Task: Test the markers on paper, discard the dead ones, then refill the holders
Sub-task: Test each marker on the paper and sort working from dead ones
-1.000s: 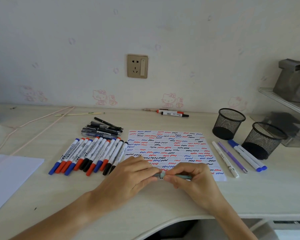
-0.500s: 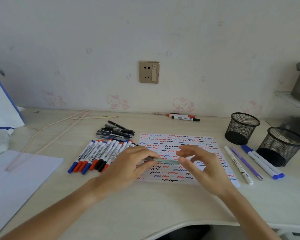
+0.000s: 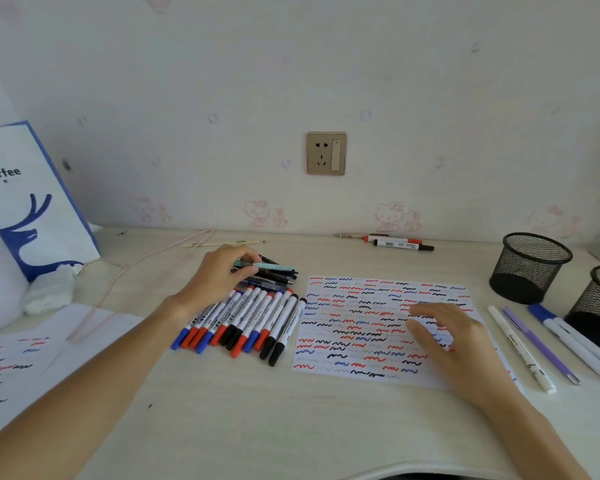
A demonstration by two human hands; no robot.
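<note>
Mesh holders w/ markers beside

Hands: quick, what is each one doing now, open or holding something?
Left hand: holds a light green pen over the pile of dark pens.
Right hand: open, fingers resting on the test paper.

2 mesh holders, 2 sheets

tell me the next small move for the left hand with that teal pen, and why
Probably let go of it. The left hand pinches the teal pen right over the pile of dark pens behind the marker row, so releasing it there would sort it with them.
</note>
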